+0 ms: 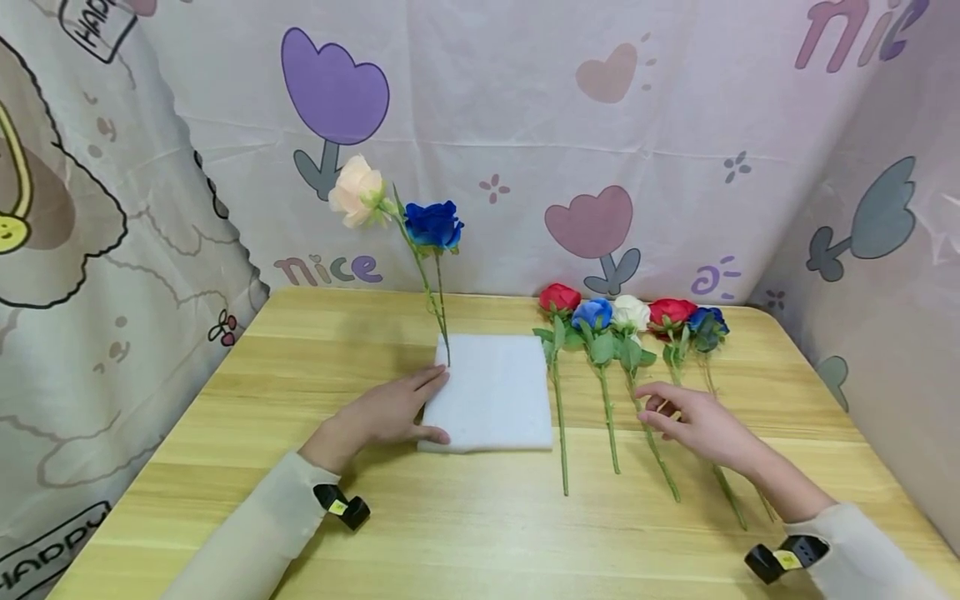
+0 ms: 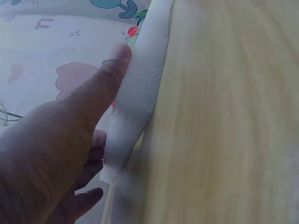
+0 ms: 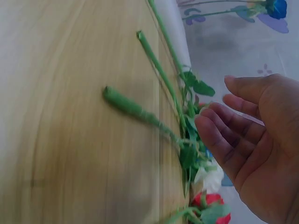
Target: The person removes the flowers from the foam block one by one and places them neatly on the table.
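My left hand (image 1: 386, 412) rests on the left side of a white foam block (image 1: 495, 400), fingers on its top edge and thumb at the near-left corner. In the left wrist view the thumb lies straight along the foam's side (image 2: 135, 88). A peach rose (image 1: 356, 193) and a blue rose (image 1: 435, 225) stand upright at the block's far-left part, their stems leaning left. My right hand (image 1: 701, 425) hovers by the stem of a white rose (image 1: 632, 313), fingers loosely bent. The right wrist view shows nothing between thumb and fingers (image 3: 219, 140).
Beside the white rose on the wooden table (image 1: 480, 525) lie two red roses, one at left (image 1: 560, 297) and one at right (image 1: 672, 312), a blue rose (image 1: 592, 314) and a dark blue rose (image 1: 707, 327). A printed cloth (image 1: 480, 100) hangs behind the table.
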`<state>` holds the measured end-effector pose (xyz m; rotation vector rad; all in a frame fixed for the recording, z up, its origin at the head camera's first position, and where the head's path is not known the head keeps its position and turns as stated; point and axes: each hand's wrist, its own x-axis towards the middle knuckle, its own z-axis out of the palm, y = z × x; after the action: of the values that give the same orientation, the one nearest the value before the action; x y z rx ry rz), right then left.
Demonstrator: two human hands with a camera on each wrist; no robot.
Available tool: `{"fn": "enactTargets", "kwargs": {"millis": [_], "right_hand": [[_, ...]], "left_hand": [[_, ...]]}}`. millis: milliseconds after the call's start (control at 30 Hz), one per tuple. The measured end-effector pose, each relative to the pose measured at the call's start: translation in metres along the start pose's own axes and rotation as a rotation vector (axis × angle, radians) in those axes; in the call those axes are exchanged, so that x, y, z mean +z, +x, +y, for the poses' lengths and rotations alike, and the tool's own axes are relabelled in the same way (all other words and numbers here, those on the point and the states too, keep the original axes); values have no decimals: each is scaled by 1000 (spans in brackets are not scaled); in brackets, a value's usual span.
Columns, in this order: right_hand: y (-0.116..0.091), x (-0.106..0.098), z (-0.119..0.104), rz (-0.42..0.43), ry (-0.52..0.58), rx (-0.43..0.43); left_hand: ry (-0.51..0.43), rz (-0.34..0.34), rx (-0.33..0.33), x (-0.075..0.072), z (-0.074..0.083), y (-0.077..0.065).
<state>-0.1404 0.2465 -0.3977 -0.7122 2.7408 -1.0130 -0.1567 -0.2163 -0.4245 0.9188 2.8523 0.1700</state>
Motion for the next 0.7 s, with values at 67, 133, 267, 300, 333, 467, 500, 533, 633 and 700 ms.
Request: {"fn": "enactTargets", "kwargs": {"millis": [67,133,267,300,333,467,500,533,633,700], "right_hand": [[3,3,-3,7,-2,-11],[7,5,-7,10,-16,-30],[14,10,-14,22,-46,-57],[16,10,-16,23,-50,-64],[18,11,-18,26,-51,-65],[27,13,-24,32,-36,-81],[30,14,-26,31,-27,-87],[32,14,-28,28,-21,-90],[38,17,-33,21,1,-95],[42,19,-36,17,14,-100]], "left_hand": [[15,4,3,1,-1,0],[22,9,8,2,-2,0],[24,15,16,3,-3,1],[22,16,18,3,-3,1],[18,18,21,3,-3,1],[4,19,20,0,-2,0],[1,19,20,0,-2,1],[-1,18,17,0,-2,1],[-9,16,10,1,-2,1],[-13,18,7,2,-3,1]]}}
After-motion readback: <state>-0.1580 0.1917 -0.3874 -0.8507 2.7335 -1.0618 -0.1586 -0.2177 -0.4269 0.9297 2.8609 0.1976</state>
